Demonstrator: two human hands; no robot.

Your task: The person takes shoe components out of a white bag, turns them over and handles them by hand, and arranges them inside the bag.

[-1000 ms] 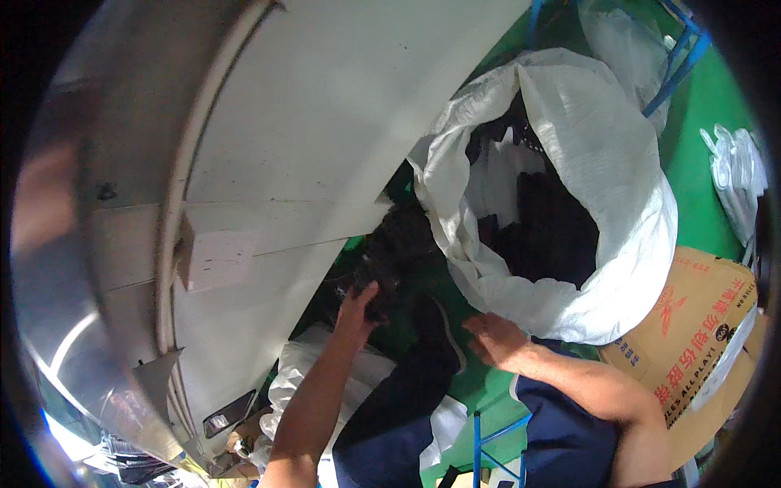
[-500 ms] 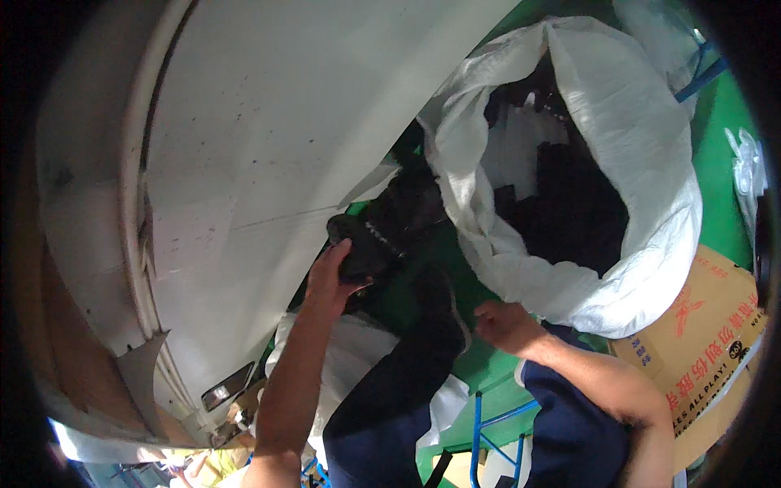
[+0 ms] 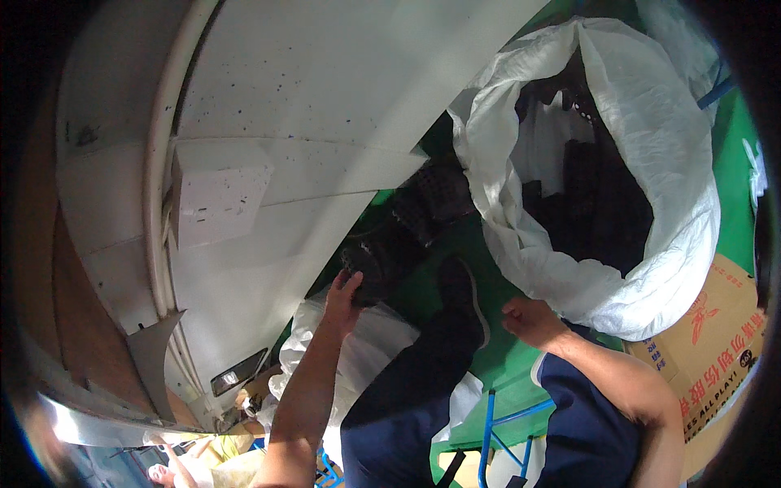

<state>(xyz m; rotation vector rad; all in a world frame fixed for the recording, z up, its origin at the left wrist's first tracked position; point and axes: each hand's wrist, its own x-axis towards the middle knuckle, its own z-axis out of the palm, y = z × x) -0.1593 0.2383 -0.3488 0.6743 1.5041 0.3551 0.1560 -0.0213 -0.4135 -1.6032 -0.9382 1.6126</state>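
Note:
My left hand (image 3: 344, 303) reaches to the near edge of a pile of dark cloth pieces (image 3: 378, 256) on the green floor, beside the white panel. Its fingers are stretched out and apart against the dark cloth; the thumb side is hard to see in shadow. My right hand (image 3: 533, 323) is curled closed in front of the large white woven sack (image 3: 683, 195), with nothing visible in it. Inside the wide-open sack lie dark cloth (image 3: 598, 211) and a pale grey-white piece (image 3: 543, 138).
A white panel (image 3: 317, 106) with a raised white box (image 3: 220, 195) fills the upper left. Translucent plastic (image 3: 358, 342) lies beside my left forearm. A flattened cardboard box (image 3: 708, 325) sits at the right. Blue stool legs (image 3: 521, 411) stand between my knees. Another person (image 3: 191, 468) appears lower left.
The dark piece my left hand gripped now lies at the pile's near end, and the fingers have loosened. My right hand stays curled. The whole view has shifted, moving things rightward.

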